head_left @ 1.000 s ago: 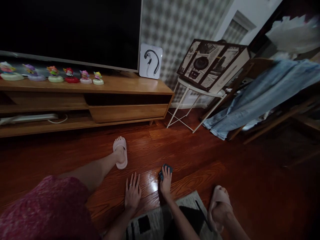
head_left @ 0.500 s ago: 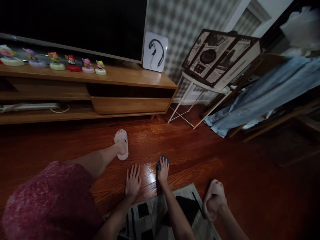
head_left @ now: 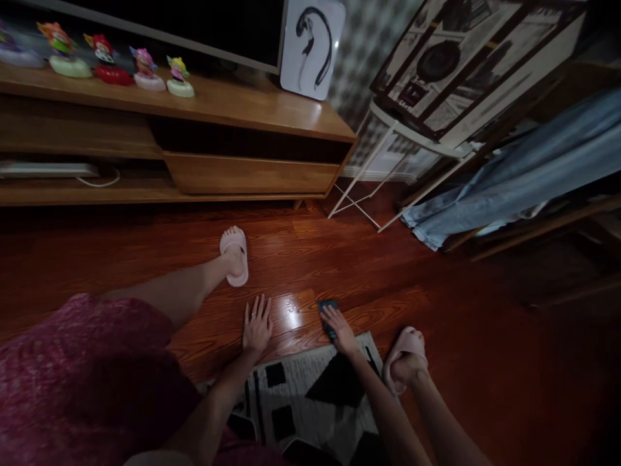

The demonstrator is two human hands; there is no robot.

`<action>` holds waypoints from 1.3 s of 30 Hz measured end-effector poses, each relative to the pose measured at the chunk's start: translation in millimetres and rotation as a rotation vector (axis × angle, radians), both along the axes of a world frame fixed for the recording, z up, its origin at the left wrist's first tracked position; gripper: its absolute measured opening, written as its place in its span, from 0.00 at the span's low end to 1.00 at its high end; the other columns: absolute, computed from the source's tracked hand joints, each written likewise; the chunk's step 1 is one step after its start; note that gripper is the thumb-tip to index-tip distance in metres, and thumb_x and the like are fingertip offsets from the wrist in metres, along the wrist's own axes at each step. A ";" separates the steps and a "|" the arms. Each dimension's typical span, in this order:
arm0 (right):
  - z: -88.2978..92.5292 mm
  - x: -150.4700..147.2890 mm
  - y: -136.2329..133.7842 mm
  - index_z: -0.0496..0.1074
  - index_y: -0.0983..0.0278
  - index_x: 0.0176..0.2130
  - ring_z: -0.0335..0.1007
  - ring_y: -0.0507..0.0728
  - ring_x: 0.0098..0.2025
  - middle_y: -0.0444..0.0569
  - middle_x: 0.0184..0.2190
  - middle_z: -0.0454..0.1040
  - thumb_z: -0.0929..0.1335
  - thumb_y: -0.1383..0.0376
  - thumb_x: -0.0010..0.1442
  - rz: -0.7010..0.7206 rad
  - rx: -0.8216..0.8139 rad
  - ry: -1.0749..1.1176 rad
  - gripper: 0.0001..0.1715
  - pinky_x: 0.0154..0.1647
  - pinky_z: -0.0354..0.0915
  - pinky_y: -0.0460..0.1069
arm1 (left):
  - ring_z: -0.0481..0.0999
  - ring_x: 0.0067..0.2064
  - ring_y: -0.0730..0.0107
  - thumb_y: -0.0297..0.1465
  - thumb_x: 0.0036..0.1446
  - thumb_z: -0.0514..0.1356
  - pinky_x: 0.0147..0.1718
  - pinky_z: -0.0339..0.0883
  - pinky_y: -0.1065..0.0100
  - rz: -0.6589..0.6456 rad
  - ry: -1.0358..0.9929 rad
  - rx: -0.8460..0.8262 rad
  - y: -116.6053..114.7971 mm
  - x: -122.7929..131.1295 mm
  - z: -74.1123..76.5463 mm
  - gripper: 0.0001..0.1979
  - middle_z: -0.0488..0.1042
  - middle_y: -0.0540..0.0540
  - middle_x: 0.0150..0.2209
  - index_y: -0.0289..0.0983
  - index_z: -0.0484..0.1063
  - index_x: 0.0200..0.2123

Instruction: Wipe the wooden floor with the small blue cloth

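Note:
My left hand (head_left: 257, 329) lies flat on the reddish wooden floor (head_left: 284, 262), fingers spread and a ring on one of them. To its right, my right hand (head_left: 341, 332) presses a dark teal cloth (head_left: 327, 305) against the boards, its fingers over the cloth and hiding part of it. Between the hands, a bright patch of reflected light with small droplet-like marks (head_left: 292, 309) shows on the floor. A grey rug with black shapes (head_left: 317, 362) reaches under my forearms.
Pink slippers (head_left: 242, 278) are on my feet, one on each side. Ahead stands a wooden TV cabinet (head_left: 257, 171) with small figurines (head_left: 180, 87) on top. A white-legged side table (head_left: 420, 139) carries a patterned box (head_left: 446, 58). Blue jeans (head_left: 509, 175) hang at right.
My right hand has slid the cloth to the right across the floor, away from the left hand. The left hand stays flat. The camera view has shifted closer and lower.

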State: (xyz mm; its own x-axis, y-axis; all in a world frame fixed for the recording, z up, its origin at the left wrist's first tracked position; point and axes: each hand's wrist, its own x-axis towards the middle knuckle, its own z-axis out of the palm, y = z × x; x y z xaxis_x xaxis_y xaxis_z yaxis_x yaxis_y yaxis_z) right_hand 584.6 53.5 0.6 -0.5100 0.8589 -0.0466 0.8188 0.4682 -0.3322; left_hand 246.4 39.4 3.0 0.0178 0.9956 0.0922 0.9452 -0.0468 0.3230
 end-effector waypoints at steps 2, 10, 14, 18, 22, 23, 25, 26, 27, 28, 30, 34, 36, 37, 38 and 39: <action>3.9 38.2 4.8 0.63 0.60 0.68 0.45 0.60 0.75 0.50 0.72 0.59 0.61 0.72 0.50 -0.262 0.082 -0.001 0.47 0.73 0.48 0.65 | 0.52 0.74 0.56 0.29 0.65 0.47 0.73 0.43 0.43 -0.006 -0.010 -0.008 -0.4 -0.3 1.6 0.31 0.52 0.41 0.74 0.38 0.54 0.71; 49.8 148.7 -35.2 0.70 0.54 0.61 0.33 0.70 0.76 0.47 0.73 0.54 0.66 0.60 0.51 -0.454 0.177 0.011 0.37 0.73 0.40 0.71 | 0.49 0.75 0.57 0.29 0.66 0.46 0.73 0.38 0.42 -0.002 -0.045 -0.018 -2.0 -1.5 1.3 0.31 0.50 0.40 0.74 0.37 0.54 0.71; 33.7 88.3 -39.8 0.68 0.53 0.63 0.31 0.71 0.76 0.43 0.73 0.55 0.67 0.61 0.52 -0.425 0.118 0.016 0.38 0.73 0.39 0.70 | 0.47 0.75 0.58 0.30 0.66 0.46 0.74 0.38 0.42 0.004 -0.049 -0.038 -1.4 -1.2 4.5 0.31 0.49 0.42 0.75 0.38 0.52 0.72; -13.8 -38.7 -23.4 0.64 0.52 0.67 0.33 0.66 0.76 0.40 0.73 0.56 0.65 0.64 0.55 -0.407 0.102 0.034 0.40 0.73 0.43 0.66 | 0.48 0.75 0.59 0.29 0.66 0.46 0.74 0.38 0.44 0.002 -0.034 -0.029 -1.3 -1.7 8.3 0.31 0.50 0.43 0.75 0.38 0.52 0.72; -35.4 -86.7 16.3 0.57 0.60 0.71 0.34 0.63 0.77 0.50 0.74 0.52 0.61 0.68 0.58 -0.557 0.150 0.093 0.43 0.73 0.42 0.66 | 0.48 0.75 0.58 0.29 0.65 0.46 0.74 0.39 0.44 -0.009 -0.037 -0.038 -0.9 -2.0 8.3 0.32 0.50 0.42 0.74 0.38 0.52 0.72; -34.7 -81.3 29.0 0.56 0.61 0.71 0.34 0.62 0.77 0.52 0.74 0.52 0.59 0.69 0.59 -0.655 0.175 0.114 0.42 0.73 0.41 0.67 | 0.49 0.75 0.57 0.29 0.65 0.47 0.73 0.39 0.43 -0.009 -0.039 -0.044 -0.7 -1.8 7.5 0.32 0.50 0.42 0.74 0.38 0.52 0.72; -29.3 -61.2 53.5 0.55 0.64 0.71 0.32 0.63 0.77 0.55 0.74 0.50 0.57 0.68 0.62 -0.820 0.218 0.149 0.40 0.74 0.39 0.69 | 0.49 0.75 0.57 0.29 0.65 0.47 0.73 0.40 0.42 -0.008 -0.039 -0.053 -0.2 -0.9 5.6 0.32 0.50 0.41 0.74 0.38 0.51 0.72; -26.1 -51.1 63.2 0.54 0.65 0.72 0.30 0.63 0.77 0.56 0.75 0.49 0.56 0.68 0.63 -0.857 0.230 0.157 0.40 0.74 0.38 0.69 | 0.49 0.75 0.57 0.29 0.65 0.46 0.73 0.40 0.42 -0.007 -0.039 -0.057 0.1 -0.3 4.7 0.32 0.49 0.42 0.75 0.39 0.50 0.72; -23.3 -43.8 70.0 0.53 0.66 0.72 0.28 0.63 0.77 0.56 0.75 0.47 0.56 0.67 0.63 -0.868 0.237 0.161 0.40 0.74 0.36 0.70 | 0.48 0.75 0.57 0.29 0.65 0.46 0.73 0.39 0.42 -0.008 -0.039 -0.061 0.4 0.3 3.9 0.33 0.48 0.42 0.75 0.39 0.49 0.72; -21.4 -40.9 73.1 0.52 0.66 0.73 0.26 0.63 0.77 0.56 0.75 0.46 0.56 0.67 0.64 -0.863 0.238 0.161 0.40 0.74 0.35 0.70 | 0.47 0.75 0.57 0.29 0.65 0.46 0.73 0.39 0.42 -0.007 -0.039 -0.065 0.6 1.0 3.2 0.33 0.48 0.43 0.75 0.40 0.49 0.73; -20.9 -50.8 65.3 0.53 0.64 0.72 0.26 0.63 0.77 0.54 0.75 0.47 0.57 0.67 0.64 -0.833 0.226 0.154 0.40 0.74 0.35 0.69 | 0.46 0.76 0.58 0.29 0.65 0.46 0.73 0.38 0.42 -0.009 -0.046 -0.071 1.0 2.4 2.6 0.33 0.47 0.44 0.75 0.40 0.48 0.73; -28.0 -118.8 -0.3 0.53 0.60 0.73 0.28 0.63 0.77 0.50 0.76 0.47 0.59 0.70 0.61 -0.530 0.113 0.100 0.42 0.74 0.38 0.69 | 0.46 0.76 0.58 0.30 0.66 0.46 0.74 0.38 0.43 -0.008 -0.059 -0.069 1.0 3.4 2.5 0.32 0.48 0.43 0.75 0.39 0.50 0.73; -29.6 -155.9 -37.4 0.50 0.57 0.74 0.28 0.62 0.77 0.47 0.76 0.44 0.60 0.71 0.61 -0.334 0.053 0.092 0.45 0.74 0.37 0.68 | 0.46 0.76 0.58 0.30 0.66 0.46 0.74 0.38 0.43 -0.008 -0.062 -0.072 0.8 3.2 2.2 0.32 0.48 0.42 0.75 0.38 0.50 0.73; -28.8 -170.1 -50.0 0.49 0.56 0.74 0.28 0.62 0.77 0.47 0.76 0.44 0.61 0.71 0.60 -0.268 0.032 0.099 0.46 0.74 0.37 0.67 | 0.46 0.76 0.59 0.30 0.66 0.46 0.74 0.38 0.43 -0.009 -0.065 -0.077 0.7 3.1 2.0 0.32 0.48 0.42 0.75 0.38 0.50 0.73; -27.0 -180.3 -56.5 0.49 0.56 0.74 0.28 0.61 0.77 0.46 0.76 0.44 0.61 0.71 0.60 -0.224 0.016 0.108 0.46 0.74 0.37 0.66 | 0.46 0.76 0.59 0.30 0.66 0.46 0.74 0.38 0.43 -0.009 -0.069 -0.083 0.6 2.9 1.9 0.32 0.48 0.42 0.75 0.38 0.50 0.73; -24.1 -186.2 -56.1 0.49 0.56 0.74 0.29 0.61 0.77 0.46 0.76 0.45 0.61 0.72 0.59 -0.196 0.004 0.118 0.47 0.75 0.37 0.65 | 0.46 0.76 0.59 0.31 0.67 0.46 0.74 0.38 0.43 -0.010 -0.072 -0.089 0.6 2.8 1.8 0.32 0.47 0.41 0.75 0.38 0.50 0.73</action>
